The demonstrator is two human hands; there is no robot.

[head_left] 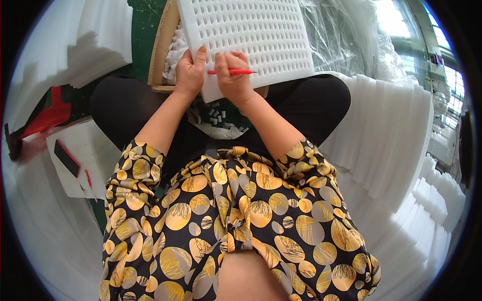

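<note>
A white foam sheet (261, 42) with rows of slot-like holes lies tilted over a cardboard box (159, 47). My left hand (190, 75) is closed on the sheet's near left edge, its thumb pointing up along the side. In my right fist (233, 80) is a slim red pen-like tool (236, 72), held crosswise above the foam, its thin dark tip to the right. Whether the tip touches the foam, I cannot tell. Small white foam plugs (176, 50) fill the visible left part of the box; the sheet hides the rest.
Stacked white foam sheets stand at the left (95, 40) and right (381, 135). Clear plastic wrap (341, 40) is heaped at the far right. Loose plugs (216, 116) lie between my legs. A phone (67, 158) and red stick-like item (88, 178) rest on a white block (75, 185) beside a red object (52, 113).
</note>
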